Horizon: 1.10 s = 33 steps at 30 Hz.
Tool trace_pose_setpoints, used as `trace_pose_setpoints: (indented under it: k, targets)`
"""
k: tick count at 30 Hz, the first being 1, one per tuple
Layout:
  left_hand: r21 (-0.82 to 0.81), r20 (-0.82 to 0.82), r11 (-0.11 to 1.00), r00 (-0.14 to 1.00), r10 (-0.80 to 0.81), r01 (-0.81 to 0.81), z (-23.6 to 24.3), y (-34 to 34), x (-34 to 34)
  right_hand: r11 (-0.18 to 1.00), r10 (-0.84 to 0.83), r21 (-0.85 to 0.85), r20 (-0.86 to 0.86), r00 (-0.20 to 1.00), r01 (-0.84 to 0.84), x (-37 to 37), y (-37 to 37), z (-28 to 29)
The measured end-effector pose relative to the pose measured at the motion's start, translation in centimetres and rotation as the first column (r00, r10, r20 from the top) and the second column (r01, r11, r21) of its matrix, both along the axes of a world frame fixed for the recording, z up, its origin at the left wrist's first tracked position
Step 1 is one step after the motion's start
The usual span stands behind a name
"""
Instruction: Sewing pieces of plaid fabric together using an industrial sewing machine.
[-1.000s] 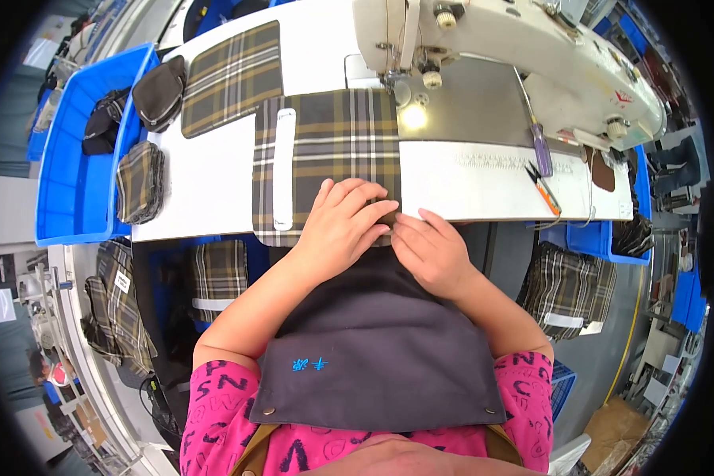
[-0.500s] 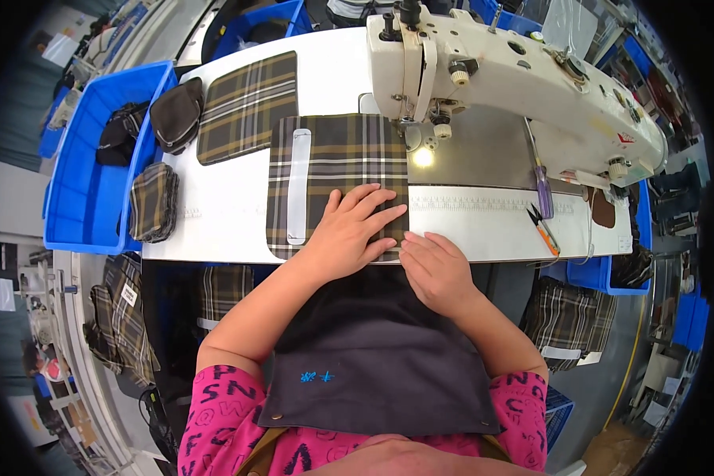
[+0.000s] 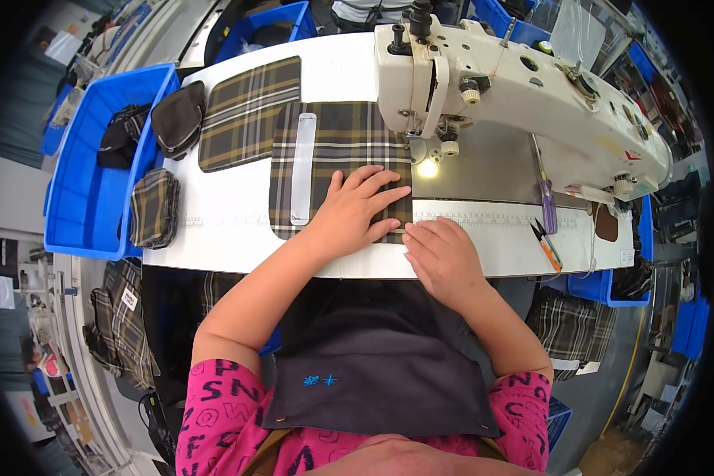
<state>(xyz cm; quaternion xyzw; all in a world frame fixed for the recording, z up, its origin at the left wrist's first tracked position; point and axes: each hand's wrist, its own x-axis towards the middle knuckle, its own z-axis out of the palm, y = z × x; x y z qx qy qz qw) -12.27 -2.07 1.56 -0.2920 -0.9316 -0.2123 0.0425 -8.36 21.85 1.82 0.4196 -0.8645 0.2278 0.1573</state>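
A plaid panel [image 3: 341, 151] with a white strip [image 3: 302, 166] lies on the white table, its far right corner at the needle area of the sewing machine [image 3: 523, 95]. My left hand [image 3: 357, 208] rests spread on the panel's near right part, fingers apart on the cloth. My right hand [image 3: 444, 254] is beside that panel's right edge, fingertips touching at the edge, fingers slightly bent and thumb apart. Another plaid panel [image 3: 246, 111] lies behind to the left, partly under the first.
Left are a blue bin [image 3: 87, 206], a dark pouch [image 3: 174, 119] and stacked plaid pieces [image 3: 152, 208]. Right lie a purple-handled screwdriver [image 3: 547, 206] and orange snips [image 3: 549, 252]; another blue bin [image 3: 591, 285] and hanging plaid pieces [image 3: 571, 325] sit below. A co-worker [image 3: 365, 16] is beyond the table.
The panel has slid away from me, from over the table's front edge to beside the needle area, with both my hands following. The view has shifted, so the table sits lower in it.
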Motion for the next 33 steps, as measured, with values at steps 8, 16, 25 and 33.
trace_pose_setpoints:
  k: [8, 16, 25, 33]
  targets:
    - [-0.016, -0.029, 1.000, 1.000, 0.008, -0.008, 0.1, -0.2, -2.6, 1.000, 0.023, -0.004, 0.009, 1.000, -0.023, -2.7, 0.0, 0.2]
    - [0.033, -0.025, 0.999, 1.000, 0.015, -0.014, -0.2, -0.6, -5.6, 0.999, 0.003, 0.051, -0.016, 1.000, -0.003, -5.0, 0.0, 0.0]
    - [0.069, 0.063, 0.997, 0.997, 0.042, -0.046, -0.1, -1.1, -8.6, 0.997, -0.001, 0.078, -0.036, 0.999, 0.004, -7.6, -0.2, 0.1]
    - [0.044, 0.016, 0.997, 0.998, 0.069, -0.069, -0.9, -1.5, -11.5, 0.973, -0.110, 0.208, 0.015, 0.994, 0.105, -9.2, -0.9, 0.3]
